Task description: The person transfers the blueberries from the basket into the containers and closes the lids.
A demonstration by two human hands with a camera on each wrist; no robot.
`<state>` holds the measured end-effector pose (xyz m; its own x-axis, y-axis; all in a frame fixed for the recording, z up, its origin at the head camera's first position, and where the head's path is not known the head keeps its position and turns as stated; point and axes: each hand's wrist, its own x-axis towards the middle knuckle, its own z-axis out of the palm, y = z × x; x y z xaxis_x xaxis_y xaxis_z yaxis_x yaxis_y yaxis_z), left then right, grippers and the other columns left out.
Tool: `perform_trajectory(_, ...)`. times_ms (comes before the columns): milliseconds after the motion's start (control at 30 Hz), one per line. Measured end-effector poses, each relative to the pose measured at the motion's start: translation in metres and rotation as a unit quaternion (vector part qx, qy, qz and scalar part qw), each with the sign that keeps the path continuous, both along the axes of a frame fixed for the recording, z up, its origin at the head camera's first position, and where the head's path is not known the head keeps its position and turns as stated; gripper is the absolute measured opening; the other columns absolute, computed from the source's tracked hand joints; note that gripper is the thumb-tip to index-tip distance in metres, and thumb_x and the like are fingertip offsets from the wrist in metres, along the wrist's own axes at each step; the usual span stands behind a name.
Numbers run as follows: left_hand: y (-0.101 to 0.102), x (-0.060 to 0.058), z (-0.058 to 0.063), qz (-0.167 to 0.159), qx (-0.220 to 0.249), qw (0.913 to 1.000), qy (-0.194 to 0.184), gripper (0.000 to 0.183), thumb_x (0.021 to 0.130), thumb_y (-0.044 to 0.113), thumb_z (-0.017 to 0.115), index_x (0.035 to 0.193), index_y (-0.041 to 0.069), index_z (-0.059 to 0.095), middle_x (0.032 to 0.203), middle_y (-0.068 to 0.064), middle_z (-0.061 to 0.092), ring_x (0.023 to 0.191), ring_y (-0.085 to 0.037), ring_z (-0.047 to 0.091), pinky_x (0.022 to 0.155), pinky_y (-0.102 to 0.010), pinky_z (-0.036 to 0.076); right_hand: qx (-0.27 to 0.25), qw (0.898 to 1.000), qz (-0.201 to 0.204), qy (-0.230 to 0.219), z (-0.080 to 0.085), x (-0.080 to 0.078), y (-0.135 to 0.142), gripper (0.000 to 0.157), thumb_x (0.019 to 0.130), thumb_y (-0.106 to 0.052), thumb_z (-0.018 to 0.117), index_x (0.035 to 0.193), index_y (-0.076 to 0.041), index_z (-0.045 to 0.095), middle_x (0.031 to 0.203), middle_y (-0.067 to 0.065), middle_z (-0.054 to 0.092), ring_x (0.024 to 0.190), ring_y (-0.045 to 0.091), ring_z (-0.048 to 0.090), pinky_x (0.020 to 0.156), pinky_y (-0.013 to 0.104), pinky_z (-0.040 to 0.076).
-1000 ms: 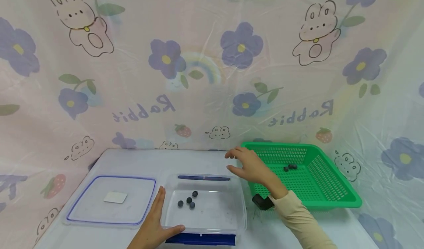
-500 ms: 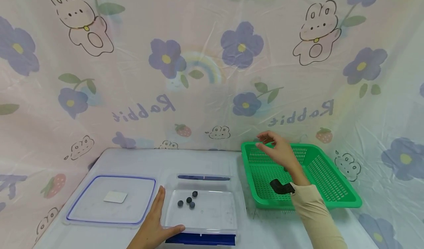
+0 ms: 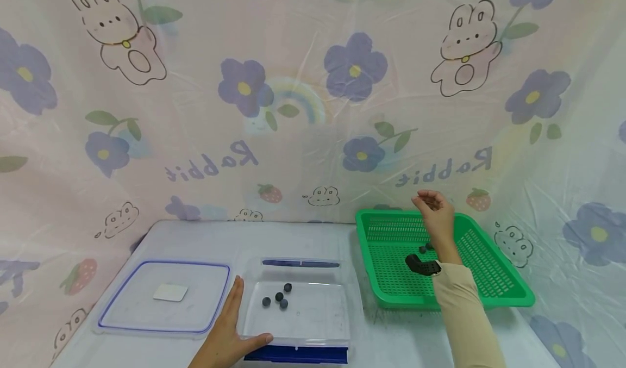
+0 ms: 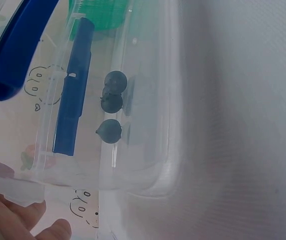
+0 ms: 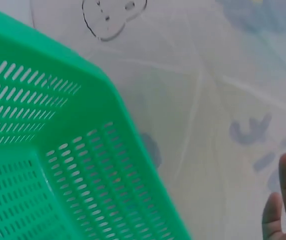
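My left hand (image 3: 222,322) rests along the left side of a clear plastic food box (image 3: 320,316), fingers straight and thumb at the front rim. Inside lie several small dark round berries (image 3: 279,297), like blueberries; the left wrist view shows some berries (image 4: 110,131) through the wall. My right hand (image 3: 438,216) hovers over the back of a green perforated basket (image 3: 481,259), its fingers loosely bent and nothing visible between them. A few more dark berries (image 3: 423,249) sit on the basket floor, partly hidden by the right wrist.
Left of the box lies its clear lid (image 3: 132,311) with a blue seal and a white rectangular piece (image 3: 170,292) on it. A blue latch flap (image 3: 300,354) hangs at the box's front. Behind the white table hangs a printed curtain (image 3: 298,156).
My right hand has moved right from beside the box to over the basket, its fingers drawing closer together. The left hand and the berries in the box look the same.
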<state>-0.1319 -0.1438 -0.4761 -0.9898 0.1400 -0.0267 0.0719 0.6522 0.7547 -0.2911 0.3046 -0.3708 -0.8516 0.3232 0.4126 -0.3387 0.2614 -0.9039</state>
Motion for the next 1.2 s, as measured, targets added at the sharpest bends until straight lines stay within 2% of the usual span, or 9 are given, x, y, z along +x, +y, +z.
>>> perform_trajectory(167, -0.001, 0.000, -0.002, -0.002, -0.001, 0.9999, 0.013, 0.130, 0.069, 0.054, 0.082, 0.156, 0.007, -0.002, 0.160, -0.019, -0.003, 0.143, -0.044, 0.006, 0.107, -0.064, 0.018, -0.083, 0.995, -0.059, -0.005, -0.016, -0.008, 0.009, 0.016, 0.089, -0.012, 0.071, 0.104, -0.009, 0.065, 0.093, -0.002, 0.061, 0.085, 0.010, 0.056, 0.069, 0.018, 0.046)
perform_trajectory(300, -0.001, 0.001, -0.002, -0.001, 0.000, 0.9997, 0.022, 0.129, 0.068, 0.054, 0.082, 0.156, 0.006, 0.000, 0.160, -0.020, -0.001, 0.143, -0.044, 0.007, 0.106, -0.065, 0.019, -0.147, 0.983, -0.111, -0.029, -0.032, -0.012, 0.018, 0.021, 0.088, -0.017, 0.073, 0.105, -0.009, 0.064, 0.088, -0.003, 0.060, 0.079, 0.009, 0.054, 0.062, 0.015, 0.044)
perform_trajectory(400, 0.000, 0.001, -0.003, -0.001, 0.000, 0.9997, 0.023, 0.129, 0.068, 0.054, 0.082, 0.156, 0.006, 0.001, 0.160, -0.020, 0.000, 0.143, -0.044, 0.007, 0.106, -0.066, 0.019, -0.160, 0.975, -0.145, -0.057, -0.044, -0.014, 0.024, 0.030, 0.088, -0.022, 0.073, 0.111, -0.004, 0.062, 0.089, -0.005, 0.057, 0.080, 0.007, 0.053, 0.065, 0.015, 0.044)
perform_trajectory(500, 0.000, 0.001, -0.004, -0.001, 0.001, 0.9998, 0.022, 0.129, 0.068, 0.054, 0.082, 0.156, 0.007, 0.001, 0.160, -0.020, -0.001, 0.143, -0.044, 0.006, 0.106, -0.066, 0.019, -0.147, 0.971, -0.166, -0.093, -0.053, -0.012, 0.028, 0.039, 0.089, -0.025, 0.071, 0.119, -0.002, 0.060, 0.092, -0.006, 0.055, 0.082, 0.005, 0.051, 0.071, 0.017, 0.044)
perform_trajectory(700, 0.000, 0.000, -0.003, -0.002, 0.000, 0.9998, 0.018, 0.129, 0.068, 0.054, 0.083, 0.156, 0.006, 0.001, 0.160, -0.020, -0.001, 0.143, -0.044, 0.006, 0.106, -0.065, 0.019, -0.153, 0.954, -0.188, -0.175, -0.063, -0.008, 0.033, 0.041, 0.091, -0.025, 0.069, 0.125, -0.005, 0.058, 0.098, -0.007, 0.053, 0.083, 0.003, 0.048, 0.086, 0.031, 0.045)
perform_trajectory(800, 0.000, 0.000, -0.003, -0.002, -0.004, 0.9999, 0.016, 0.129, 0.068, 0.055, 0.082, 0.156, 0.006, 0.000, 0.160, -0.020, -0.001, 0.143, -0.044, 0.007, 0.106, -0.065, 0.019, -0.149, 0.950, -0.187, -0.201, -0.066, -0.008, 0.036, 0.043, 0.091, -0.024, 0.069, 0.128, -0.005, 0.057, 0.099, -0.007, 0.055, 0.083, 0.002, 0.048, 0.099, 0.038, 0.042)
perform_trajectory(933, 0.001, 0.000, -0.002, -0.002, -0.004, 0.9999, 0.015, 0.129, 0.068, 0.054, 0.082, 0.156, 0.005, 0.000, 0.160, -0.020, -0.001, 0.142, -0.045, 0.007, 0.106, -0.065, 0.019, -0.144, 0.945, -0.182, -0.228, -0.072, -0.008, 0.039, 0.041, 0.091, -0.019, 0.070, 0.126, -0.003, 0.058, 0.101, -0.005, 0.054, 0.086, 0.005, 0.047, 0.106, 0.042, 0.037)
perform_trajectory(1067, 0.001, 0.000, -0.003, 0.000, 0.006, 0.9999, 0.008, 0.129, 0.068, 0.054, 0.083, 0.156, 0.005, 0.001, 0.160, -0.019, -0.002, 0.143, -0.043, 0.006, 0.107, -0.066, 0.018, -0.135, 0.943, -0.172, -0.251, -0.079, -0.006, 0.041, 0.039, 0.091, -0.014, 0.068, 0.125, 0.002, 0.057, 0.113, 0.006, 0.052, 0.110, 0.025, 0.049, 0.107, 0.047, 0.034)
perform_trajectory(1200, 0.001, 0.001, -0.004, 0.001, 0.011, 0.9999, 0.005, 0.128, 0.068, 0.054, 0.083, 0.156, 0.005, 0.002, 0.161, -0.017, -0.002, 0.143, -0.042, 0.004, 0.107, -0.066, 0.017, -0.124, 0.935, -0.172, -0.284, -0.086, -0.004, 0.043, 0.034, 0.092, -0.014, 0.067, 0.120, 0.003, 0.057, 0.129, 0.018, 0.047, 0.131, 0.039, 0.035, 0.109, 0.051, 0.029)
